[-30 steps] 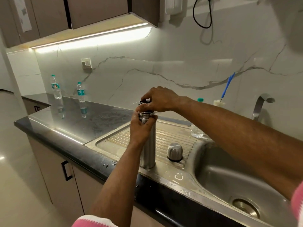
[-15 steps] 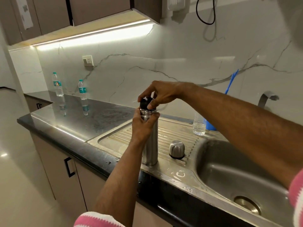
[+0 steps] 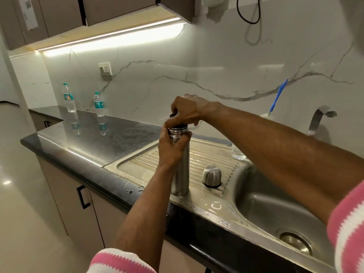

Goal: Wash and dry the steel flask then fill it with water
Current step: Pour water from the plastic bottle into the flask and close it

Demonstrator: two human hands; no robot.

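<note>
Fingers [image 3: 184,137] of the left hand [image 3: 171,148] wrap round the upper body of the steel flask [image 3: 180,170], which stands upright on the ribbed drainboard [image 3: 141,164] near its front edge. Above it the right hand [image 3: 187,113] curls its fingers over the dark stopper [image 3: 180,126] at the flask's threaded neck (whatever is inside the flask is hidden). Just to the right, on the same drainboard, the steel cup lid [image 3: 211,176] sits mouth down, apart from the flask. Behind it a clear plastic bottle [image 3: 238,153] stands, mostly hidden by the right forearm, so its contents cannot be told. The sink basin [image 3: 266,211] lies to the right. Well away on the dark worktop [image 3: 110,138], two water bottles [image 3: 69,97] stand upright by the wall.
</note>
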